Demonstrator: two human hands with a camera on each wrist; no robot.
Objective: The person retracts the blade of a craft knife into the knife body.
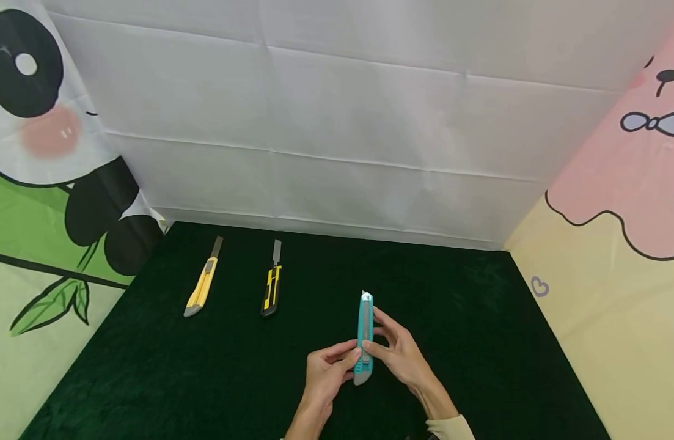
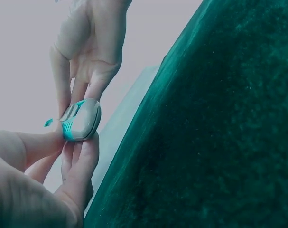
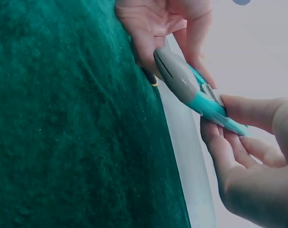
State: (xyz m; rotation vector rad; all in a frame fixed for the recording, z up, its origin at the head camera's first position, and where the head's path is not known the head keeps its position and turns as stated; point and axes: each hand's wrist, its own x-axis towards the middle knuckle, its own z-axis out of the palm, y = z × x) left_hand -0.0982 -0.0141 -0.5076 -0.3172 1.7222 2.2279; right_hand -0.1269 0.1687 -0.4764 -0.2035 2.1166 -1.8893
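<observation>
Both hands hold a teal utility knife (image 1: 365, 330) with a grey end cap, upright in the head view with its metal tip pointing away. My left hand (image 1: 328, 374) pinches the lower part of its body, near the grey end (image 2: 88, 121). On the other side my right hand (image 1: 404, 359) grips the body, its thumb at the grey slider (image 3: 210, 94). Only a small tip of blade shows above the metal nose. Farther left lie a yellow utility knife (image 1: 203, 284) and a black-and-yellow one (image 1: 272, 287), both with blades extended.
A dark green cloth (image 1: 150, 379) covers the table. Behind it hangs a creased white sheet (image 1: 337, 116). Printed cartoon panels flank the table, a panda (image 1: 45, 122) on the left and a pink figure (image 1: 644, 165) on the right.
</observation>
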